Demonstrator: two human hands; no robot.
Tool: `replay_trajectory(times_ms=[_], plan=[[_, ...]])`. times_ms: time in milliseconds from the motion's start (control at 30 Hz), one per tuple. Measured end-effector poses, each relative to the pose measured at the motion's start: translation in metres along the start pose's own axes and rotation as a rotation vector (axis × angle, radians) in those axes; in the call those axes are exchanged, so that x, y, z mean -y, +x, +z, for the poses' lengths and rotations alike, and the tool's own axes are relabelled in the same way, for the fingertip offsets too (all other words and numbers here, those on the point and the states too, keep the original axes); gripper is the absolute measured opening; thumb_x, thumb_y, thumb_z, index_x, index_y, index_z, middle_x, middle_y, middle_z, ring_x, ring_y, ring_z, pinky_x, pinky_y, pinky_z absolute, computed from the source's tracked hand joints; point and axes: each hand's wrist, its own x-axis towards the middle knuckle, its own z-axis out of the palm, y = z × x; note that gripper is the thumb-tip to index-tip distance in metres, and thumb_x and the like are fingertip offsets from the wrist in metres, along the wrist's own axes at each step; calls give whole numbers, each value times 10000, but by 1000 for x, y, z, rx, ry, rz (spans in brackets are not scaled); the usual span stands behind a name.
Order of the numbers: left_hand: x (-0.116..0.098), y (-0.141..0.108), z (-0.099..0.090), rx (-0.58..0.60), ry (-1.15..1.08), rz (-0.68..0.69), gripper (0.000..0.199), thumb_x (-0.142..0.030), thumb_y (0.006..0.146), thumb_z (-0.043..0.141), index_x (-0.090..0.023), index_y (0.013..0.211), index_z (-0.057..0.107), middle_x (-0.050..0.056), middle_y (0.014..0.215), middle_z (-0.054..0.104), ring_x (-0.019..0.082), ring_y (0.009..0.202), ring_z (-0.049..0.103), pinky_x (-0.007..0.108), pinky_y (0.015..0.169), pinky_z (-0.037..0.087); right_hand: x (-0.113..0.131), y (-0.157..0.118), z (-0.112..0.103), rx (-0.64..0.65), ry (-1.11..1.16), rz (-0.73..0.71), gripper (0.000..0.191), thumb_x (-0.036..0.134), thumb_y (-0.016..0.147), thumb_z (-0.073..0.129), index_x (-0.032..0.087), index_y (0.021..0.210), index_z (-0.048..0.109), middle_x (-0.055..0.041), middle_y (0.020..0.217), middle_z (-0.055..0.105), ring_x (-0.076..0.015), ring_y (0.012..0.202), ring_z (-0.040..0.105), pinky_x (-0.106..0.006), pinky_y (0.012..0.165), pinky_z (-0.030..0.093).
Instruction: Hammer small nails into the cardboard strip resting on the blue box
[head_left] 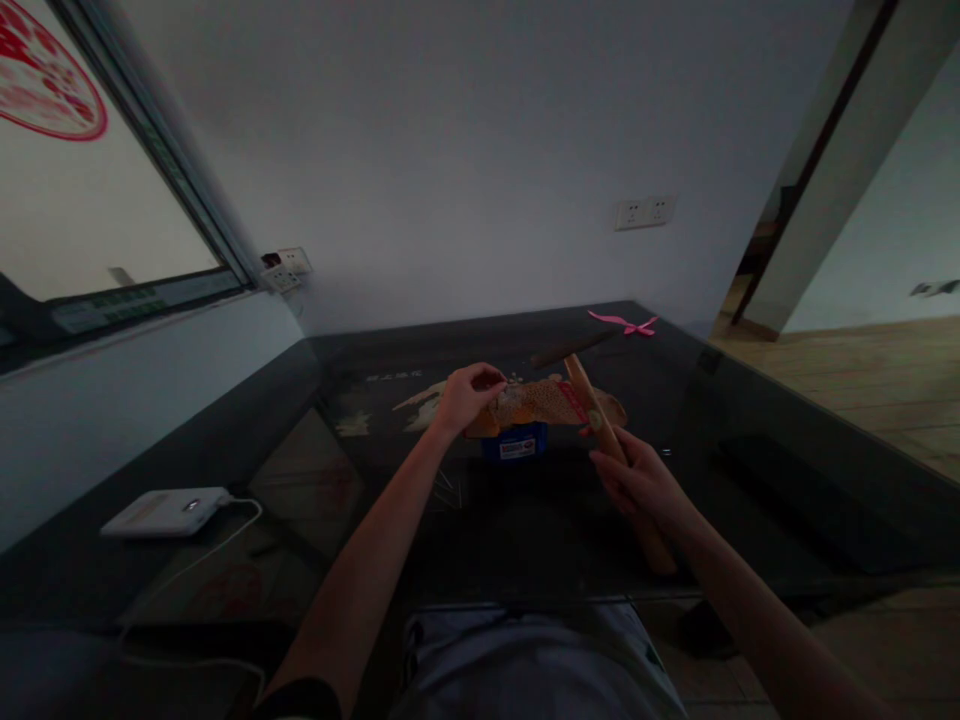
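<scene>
My right hand (634,475) is wrapped round the wooden handle of a hammer (600,420). The hammer's dark head (570,350) is raised at the far end, over the right part of a brown speckled slab, perhaps wood (544,403), with a red patch on it. My left hand (469,395) rests at the slab's left part, thumb and fingers pinched together. What lies between those fingertips is too small to make out. A blue box or tub with a white label (517,443) sits at the slab's near side, partly covered by it.
Several thin metal pieces, like nails (448,490), lie on the dark glossy table (517,540) near my left forearm. A white power bank (169,512) with a cable is at left. Far right are a pink ribbon (630,325) and a flat black object (810,500). A wall stands behind.
</scene>
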Motion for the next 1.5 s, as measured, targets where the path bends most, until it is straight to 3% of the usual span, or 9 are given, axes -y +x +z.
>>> replay_trajectory(times_ms=[200, 533, 1000, 1133, 1367, 1500], plan=[[2, -9, 3, -15, 13, -23, 86, -212, 732, 606, -138, 776, 614, 29, 735, 654, 123, 674, 613, 248, 656, 496, -5, 1, 0, -6, -6, 1, 395, 389, 799, 555, 184, 1117, 444, 123, 448, 386, -39, 264, 320, -149, 260, 255], [-3, -19, 4, -56, 120, 107, 66, -183, 756, 578, -148, 803, 609, 16, 755, 645, 119, 699, 605, 238, 683, 478, -4, 1, 2, 1, -32, 28, 442, 404, 785, 551, 185, 1151, 435, 121, 465, 392, -43, 270, 329, -159, 268, 264], [5, -17, 6, 35, 54, 14, 62, -162, 724, 609, -128, 774, 620, 28, 747, 648, 115, 672, 592, 237, 662, 474, -5, 3, 2, 26, -55, 23, 390, 381, 810, 531, 193, 1135, 425, 127, 458, 378, -42, 273, 324, -152, 277, 268], [8, -17, 6, 47, 75, 3, 79, -188, 729, 612, -129, 779, 630, 28, 736, 649, 118, 666, 590, 236, 652, 470, 9, 7, -1, 58, -159, 32, 390, 390, 810, 517, 168, 1119, 434, 126, 439, 370, -48, 269, 331, -154, 276, 261], [13, -16, 6, 69, 104, 0, 96, -198, 722, 623, -136, 792, 645, 36, 763, 669, 135, 696, 612, 241, 669, 473, 62, 16, -9, 180, -441, 55, 387, 356, 790, 521, 139, 1104, 457, 107, 427, 401, -70, 289, 378, -172, 283, 303], [18, -15, 6, 86, 109, -10, 113, -200, 725, 619, -140, 813, 657, 39, 778, 681, 140, 708, 623, 240, 677, 473, 79, 21, -13, 252, -608, 91, 321, 293, 761, 546, 133, 1037, 513, 75, 494, 446, -70, 317, 421, -177, 290, 319]])
